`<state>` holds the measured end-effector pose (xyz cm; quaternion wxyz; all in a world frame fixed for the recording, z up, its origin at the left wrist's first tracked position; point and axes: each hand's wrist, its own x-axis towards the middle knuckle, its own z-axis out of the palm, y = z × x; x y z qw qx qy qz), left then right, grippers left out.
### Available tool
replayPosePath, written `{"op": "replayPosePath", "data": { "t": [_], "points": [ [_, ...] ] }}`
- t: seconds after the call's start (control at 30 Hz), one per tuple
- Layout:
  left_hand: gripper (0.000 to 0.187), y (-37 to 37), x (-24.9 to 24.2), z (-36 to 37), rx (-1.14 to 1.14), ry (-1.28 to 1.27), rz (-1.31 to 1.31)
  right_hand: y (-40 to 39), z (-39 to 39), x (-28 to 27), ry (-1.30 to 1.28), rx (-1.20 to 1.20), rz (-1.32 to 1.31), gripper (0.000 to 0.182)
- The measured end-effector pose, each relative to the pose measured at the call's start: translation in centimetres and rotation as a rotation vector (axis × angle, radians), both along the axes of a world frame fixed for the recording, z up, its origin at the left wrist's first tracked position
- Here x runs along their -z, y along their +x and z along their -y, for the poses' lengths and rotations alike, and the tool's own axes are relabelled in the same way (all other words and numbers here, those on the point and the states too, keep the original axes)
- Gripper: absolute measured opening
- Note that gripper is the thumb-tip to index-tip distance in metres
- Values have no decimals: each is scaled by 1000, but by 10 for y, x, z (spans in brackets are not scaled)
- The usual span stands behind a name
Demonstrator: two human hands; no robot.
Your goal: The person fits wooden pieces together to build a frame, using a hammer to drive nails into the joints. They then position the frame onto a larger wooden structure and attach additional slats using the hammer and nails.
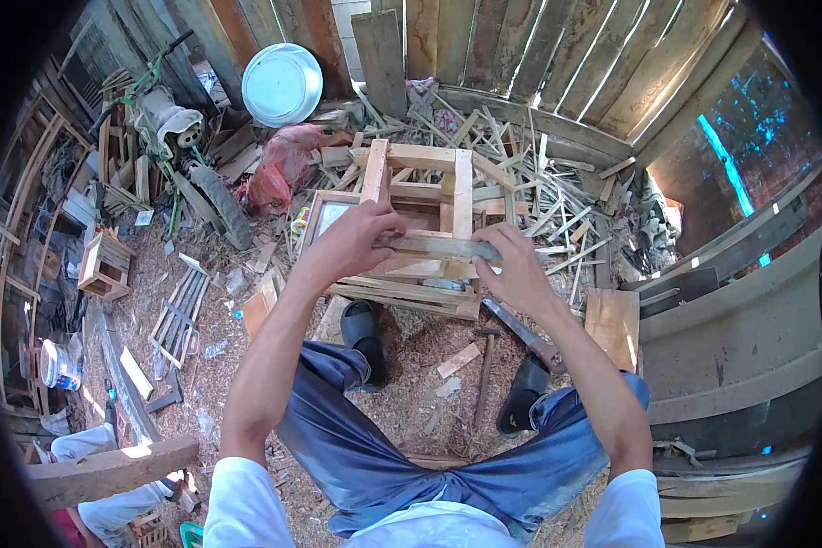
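Both ends of a short greyish wooden slat (437,247) are gripped, level across the front of a small wooden frame (463,187). At its left end my left hand (361,239) is closed, thumb and fingers pinching the wood. My right hand (513,265) has its fingers wrapped round the other end. The frame has pale posts and crossbars and stands between my feet and the scrap pile. Below my right hand a handsaw (527,334) lies slanting toward my right foot. A hammer (486,379) rests on the ground between my feet.
Scrap sticks (557,219) are heaped behind the frame against a plank wall (502,46). A white basin (282,85), a red plastic bag (283,169) and a bicycle (178,137) are at the back left. Another person's light trousers (110,516) show at lower left, past a wooden beam (110,472).
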<state>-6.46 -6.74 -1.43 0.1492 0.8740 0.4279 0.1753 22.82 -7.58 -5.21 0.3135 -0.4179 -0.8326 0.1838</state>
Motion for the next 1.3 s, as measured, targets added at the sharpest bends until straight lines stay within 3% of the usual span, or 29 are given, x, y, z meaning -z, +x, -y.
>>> {"op": "replayPosePath", "data": {
  "t": [0.27, 0.6, 1.3],
  "points": [
    [31, 3, -4, 4, -2, -64, -21, -2, 5, 0, 44, 30, 48, 27],
    [36, 2, -2, 3, 35, -152, 11, -1, 10, -4, 67, 46, 171, 29],
    [33, 3, 1, -4, 50, -159, -9, -1, 11, 6, 98, 46, 143, 32]
  ]
}}
